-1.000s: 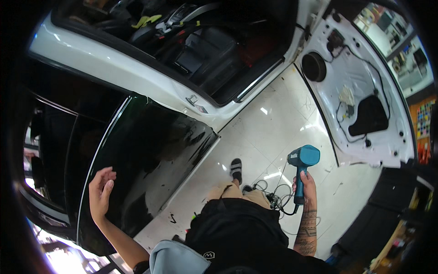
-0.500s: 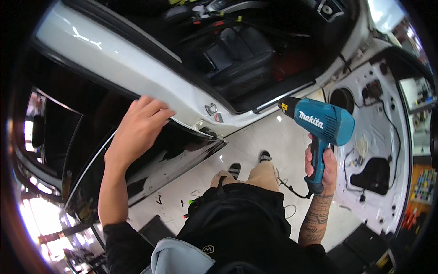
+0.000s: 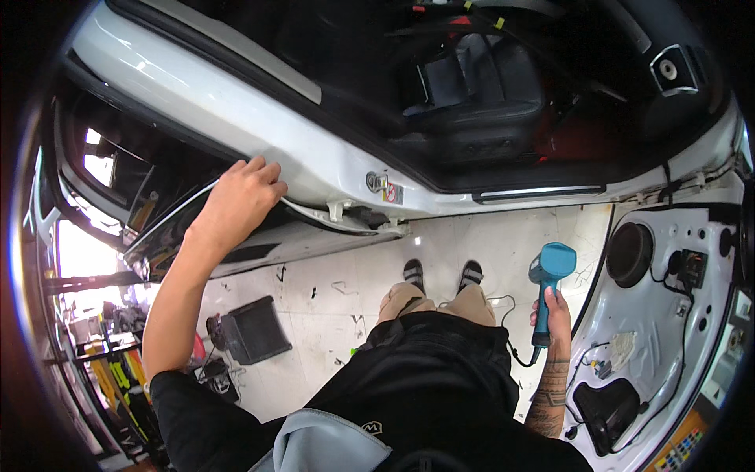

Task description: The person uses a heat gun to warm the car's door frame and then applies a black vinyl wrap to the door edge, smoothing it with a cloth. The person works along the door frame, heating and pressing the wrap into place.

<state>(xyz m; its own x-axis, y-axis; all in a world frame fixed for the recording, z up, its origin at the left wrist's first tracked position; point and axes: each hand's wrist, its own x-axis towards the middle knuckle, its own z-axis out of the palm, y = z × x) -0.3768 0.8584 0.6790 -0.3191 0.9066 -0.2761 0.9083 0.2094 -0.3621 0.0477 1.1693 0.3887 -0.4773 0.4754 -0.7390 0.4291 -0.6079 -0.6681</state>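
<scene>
Counting first: two hands, one heat gun [image 3: 554, 262], two car doors, two sandals [image 3: 414, 274], and a dark boxy thing [image 3: 257, 330] over on the pale tiled floor [image 3: 480, 228]. Through the door opening there's one black seat [image 3: 491, 86] that shows clearly.

The heat gun is teal, with a chunky rounded body and a slimmer handle going darker at the bottom, where a black cord [image 3: 519, 359] comes out and curls away. Its rounded back end is turned up toward the camera, so the nozzle is pretty much hidden. It's up in the air off to the person's right, upright with the handle down, over the floor and near the white door [image 3: 641, 315]. That door is down to bare metal on the inside, with one round black speaker [image 3: 629, 254] and some loose wiring.

Right hand [image 3: 557, 315] is wrapped round the heat gun's handle. Left hand [image 3: 242, 197] is nowhere near it: it's up at the edge of the dark door [image 3: 263, 234], right beside the white car body [image 3: 314, 169], fingers bunched together and bent over. Can't tell if they're actually clamped on that edge or just resting there.
</scene>
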